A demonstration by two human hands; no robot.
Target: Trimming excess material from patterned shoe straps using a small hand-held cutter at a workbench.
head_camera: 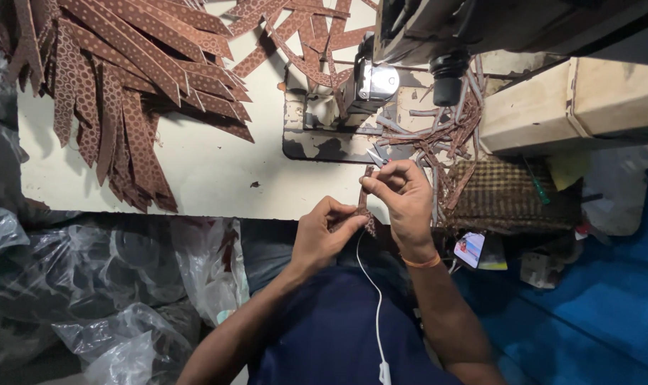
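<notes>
Worn cream worktable (210, 171) under lamp (378, 80) light; clear plastic bags (89, 285) at left, blue floor (609, 314) at right.

Small tag (469, 249), rounded rectangle, white with red and blue patches, lies at 4 o'clock from frame centre, just right of orange-banded wrist, below woven brown mat edge. Pale yellow-green card (493, 257) touching tag's right side, partly tucked behind. Crumpled whitish packet (540, 269) further right on blue sheet, at 4 o'clock. Details too small to tell more.
</notes>
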